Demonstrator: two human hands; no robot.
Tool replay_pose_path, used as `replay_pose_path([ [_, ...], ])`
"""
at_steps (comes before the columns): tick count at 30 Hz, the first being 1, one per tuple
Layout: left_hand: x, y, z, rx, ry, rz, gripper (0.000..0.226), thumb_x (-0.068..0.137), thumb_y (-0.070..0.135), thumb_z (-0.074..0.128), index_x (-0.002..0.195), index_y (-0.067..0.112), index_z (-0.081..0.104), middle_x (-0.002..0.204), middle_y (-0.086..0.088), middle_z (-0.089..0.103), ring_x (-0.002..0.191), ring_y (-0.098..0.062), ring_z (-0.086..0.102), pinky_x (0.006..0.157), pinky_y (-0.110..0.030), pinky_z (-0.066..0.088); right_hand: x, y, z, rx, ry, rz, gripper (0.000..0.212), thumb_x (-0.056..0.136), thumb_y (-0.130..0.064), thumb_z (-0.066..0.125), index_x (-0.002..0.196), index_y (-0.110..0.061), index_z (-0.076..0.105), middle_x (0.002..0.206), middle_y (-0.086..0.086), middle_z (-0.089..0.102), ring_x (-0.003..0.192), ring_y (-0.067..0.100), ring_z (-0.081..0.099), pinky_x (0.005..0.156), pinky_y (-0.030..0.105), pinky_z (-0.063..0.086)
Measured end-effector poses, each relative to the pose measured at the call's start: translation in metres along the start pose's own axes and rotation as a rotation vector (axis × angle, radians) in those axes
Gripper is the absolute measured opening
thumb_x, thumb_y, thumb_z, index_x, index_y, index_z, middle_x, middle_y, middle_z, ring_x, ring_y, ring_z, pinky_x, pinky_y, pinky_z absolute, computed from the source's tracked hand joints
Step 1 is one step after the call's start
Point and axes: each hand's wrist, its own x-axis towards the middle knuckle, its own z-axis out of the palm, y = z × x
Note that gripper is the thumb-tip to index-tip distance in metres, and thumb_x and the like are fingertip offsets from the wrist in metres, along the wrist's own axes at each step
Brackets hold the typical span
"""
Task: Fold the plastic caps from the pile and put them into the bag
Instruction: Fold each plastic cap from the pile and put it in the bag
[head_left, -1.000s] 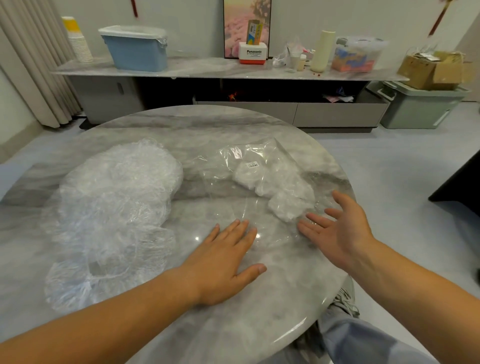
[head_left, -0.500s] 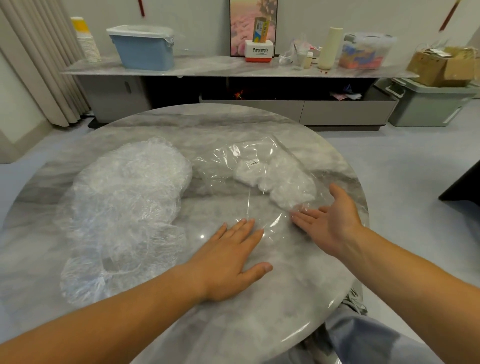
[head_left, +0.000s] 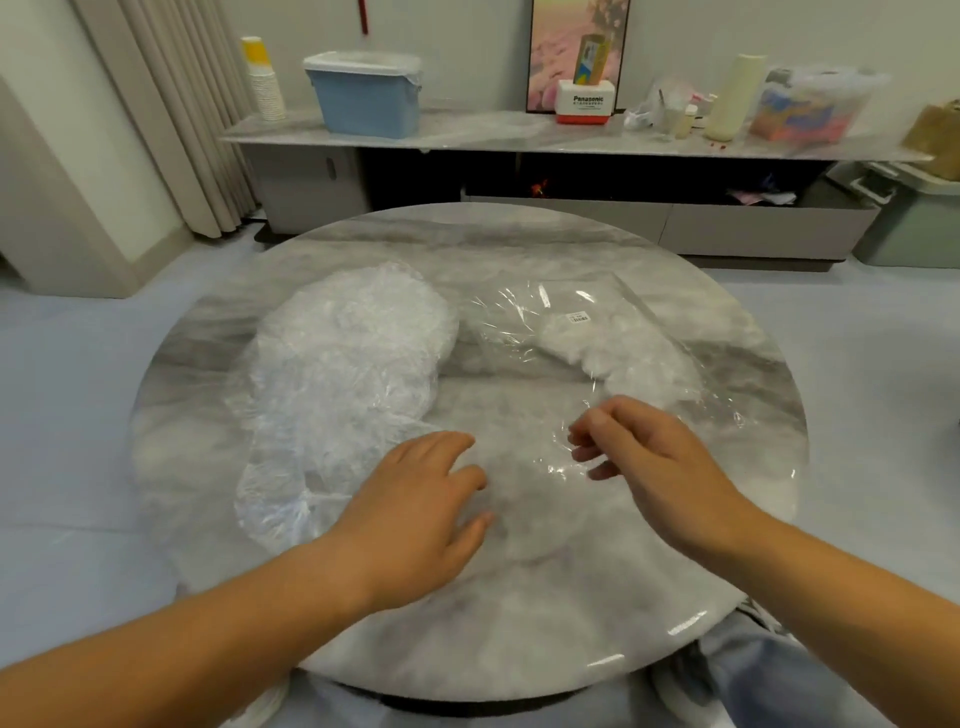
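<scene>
**Desk:** What's on your feed? Where's the bag?

**Operator:** I've got the clear bag (head_left: 519, 322) lying flat on the round marble table (head_left: 519, 613), with a small white label on its top face. A wad of white folded caps (head_left: 613, 353) sits inside it, toward its right side.

**Desk:** And the loose ones?

**Operator:** The pile of plastic caps (head_left: 353, 364) is just left of the bag, a crinkled translucent heap. Its far lobe comes close to the bag's left edge, and its near part spreads closer to me than the bag does.

**Desk:** Hands?

**Operator:** The right hand (head_left: 665, 467) is over the bag's near edge, knuckles up. Its fingers (head_left: 597, 421) are curled in, thumb and forefinger close together. The film is puckered and shiny right there, but my picture is smeared, so I cannot tell whether they pinch it or only touch it.

**Desk:** Left?

**Operator:** The left hand (head_left: 415, 514) is left of the bag's near corner, beside the pile's near part. It is palm down, fingers loosely bent and slightly apart, gripping nothing I can see. I can't make out whether the fingertips touch the tabletop.

**Desk:** Beyond that?

**Operator:** Far behind the bag I see a long sideboard (head_left: 467, 140) with a blue bin (head_left: 369, 104) on it.
</scene>
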Motion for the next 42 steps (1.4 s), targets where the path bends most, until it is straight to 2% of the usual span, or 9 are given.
replay_pose_path([
  [2,-0.023,-0.019,-0.001,0.047,0.079,-0.076,0.048,0.093,0.056,0.035,0.109,0.026,0.069,0.134,-0.002,0.058,0.125,-0.024,0.054,0.102,-0.036,0.043,-0.004,-0.005,0.021,-0.145,-0.183,-0.054,0.031,0.1,-0.045,0.052,0.095,-0.021,0.071,0.097,-0.006,0.069,0.094,0.01,0.065,0.086,0.032,0.054],
  [6,-0.058,-0.049,-0.003,0.063,0.137,-0.217,0.045,0.092,0.057,0.036,0.103,0.028,0.068,0.108,0.007,0.057,0.097,-0.016,0.055,0.083,-0.032,0.048,-0.006,-0.003,0.052,-0.469,-0.498,-0.242,0.034,0.103,-0.049,0.044,0.12,-0.031,0.068,0.136,-0.023,0.054,0.128,-0.01,0.041,0.106,0.017,0.036],
  [12,-0.085,-0.063,0.001,0.065,0.055,-0.208,0.044,0.09,0.059,0.033,0.097,0.029,0.065,0.098,0.009,0.054,0.09,-0.015,0.054,0.077,-0.029,0.046,-0.004,0.005,0.095,-0.669,-0.731,-0.392,0.063,0.097,-0.068,0.025,0.137,-0.033,0.06,0.166,-0.017,0.02,0.152,-0.003,-0.002,0.125,0.026,0.01],
  [17,-0.092,-0.06,0.004,-0.037,-0.041,-0.11,0.044,0.093,0.059,0.034,0.108,0.031,0.064,0.111,0.011,0.053,0.101,-0.012,0.052,0.088,-0.029,0.045,-0.012,0.018,0.095,-0.829,-0.69,-0.476,0.072,0.096,-0.071,0.014,0.14,-0.033,0.055,0.159,-0.012,0.035,0.149,0.005,0.02,0.12,0.032,0.02],
  [22,-0.095,-0.037,0.007,-0.087,-0.131,0.044,0.043,0.096,0.059,0.037,0.12,0.032,0.061,0.126,0.009,0.049,0.115,-0.013,0.047,0.101,-0.03,0.039,-0.027,0.025,0.067,-0.835,-0.566,-0.606,0.054,0.103,-0.062,0.026,0.112,-0.031,0.069,0.126,-0.011,0.054,0.121,0.007,0.047,0.1,0.036,0.041],
  [26,-0.087,-0.023,0.01,-0.131,-0.183,0.129,0.048,0.099,0.06,0.033,0.134,0.034,0.054,0.142,0.011,0.041,0.129,-0.01,0.036,0.11,-0.023,0.024,-0.035,0.025,0.053,-0.683,-0.508,-0.594,0.052,0.105,-0.058,0.029,0.106,-0.03,0.073,0.136,-0.014,0.051,0.129,0.005,0.043,0.104,0.03,0.039],
  [33,-0.069,-0.045,0.011,-0.307,-0.053,0.115,0.047,0.097,0.052,0.05,0.139,0.032,0.056,0.141,0.016,0.053,0.132,-0.001,0.044,0.111,-0.031,0.037,-0.038,0.034,0.057,-0.825,-0.68,-0.451,0.078,0.094,-0.074,0.001,0.138,-0.041,0.057,0.16,-0.025,0.028,0.149,-0.004,0.005,0.119,0.03,0.016],
  [37,-0.069,-0.065,0.011,-0.293,0.022,0.032,0.059,0.091,0.056,0.059,0.144,0.031,0.048,0.137,0.016,0.054,0.128,-0.001,0.047,0.108,-0.03,0.042,-0.035,0.034,0.063,-0.895,-0.651,-0.51,0.081,0.096,-0.069,-0.005,0.146,-0.034,0.048,0.155,-0.021,0.035,0.144,-0.002,0.018,0.113,0.029,0.022],
  [42,-0.069,-0.07,0.012,-0.37,0.02,-0.012,0.05,0.079,0.071,0.062,0.117,0.038,0.067,0.131,0.022,0.055,0.126,0.006,0.045,0.107,-0.027,0.042,-0.028,0.039,0.059,-0.755,-0.58,-0.525,0.071,0.104,-0.062,0.012,0.139,-0.023,0.06,0.141,-0.014,0.055,0.134,0.004,0.043,0.108,0.036,0.038],
])
